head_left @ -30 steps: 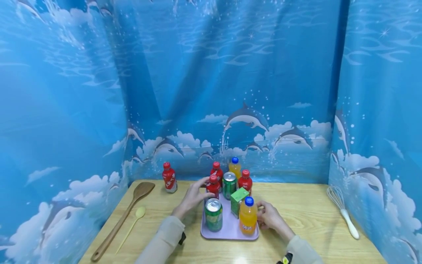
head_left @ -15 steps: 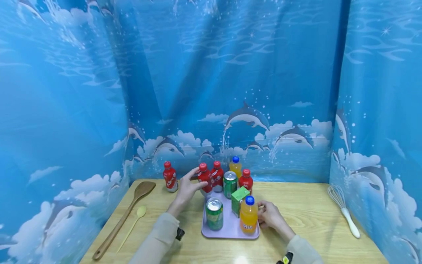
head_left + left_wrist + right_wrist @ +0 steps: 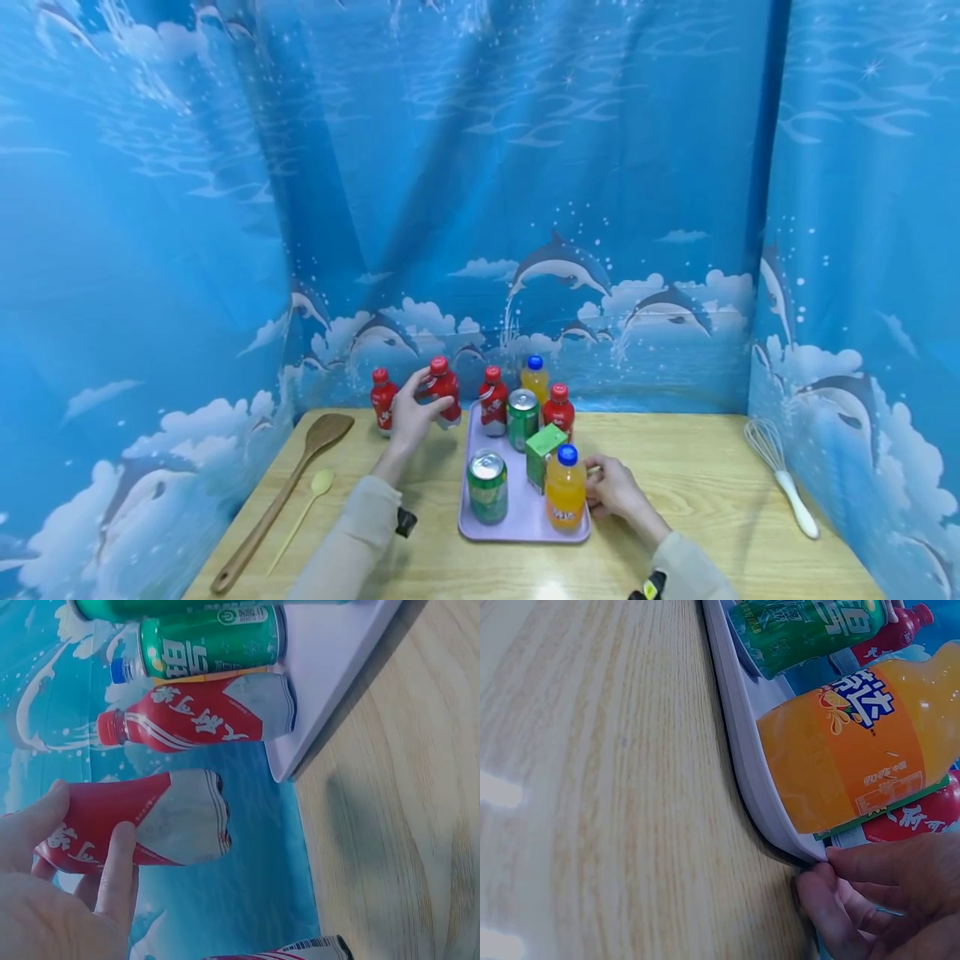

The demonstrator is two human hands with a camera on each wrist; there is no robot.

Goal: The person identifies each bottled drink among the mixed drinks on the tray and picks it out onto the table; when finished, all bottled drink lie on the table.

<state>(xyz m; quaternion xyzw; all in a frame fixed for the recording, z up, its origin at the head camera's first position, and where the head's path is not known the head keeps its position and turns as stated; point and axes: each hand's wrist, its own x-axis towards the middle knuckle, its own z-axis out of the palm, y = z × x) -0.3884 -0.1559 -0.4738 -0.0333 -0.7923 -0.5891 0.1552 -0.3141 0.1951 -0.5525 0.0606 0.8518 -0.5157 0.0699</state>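
Note:
My left hand (image 3: 409,418) grips a red bottle (image 3: 184,821) with a silvery lower part. In the left wrist view the bottle hangs above the table, beside the lilac tray (image 3: 517,533). Thumb and fingers of my right hand (image 3: 617,490) pinch the tray's rim near its front right corner, next to an orange soda bottle (image 3: 855,742) with a blue cap. On the tray also stand a green can (image 3: 487,492) at front left, a second green can (image 3: 522,423), a green carton (image 3: 542,458), and red bottles (image 3: 492,404), one of them partly hidden.
Another red bottle (image 3: 382,398) stands at the table's back left. A wooden spatula (image 3: 303,458) and a pale yellow spoon (image 3: 307,504) lie on the left. The whisk (image 3: 783,479) lies far right. Behind the table hangs a blue dolphin curtain (image 3: 637,208).
My left hand has lifted the red bottle from the tray's left side and carried it up and left, past the tray's edge. My right hand has stayed at the tray's rim.

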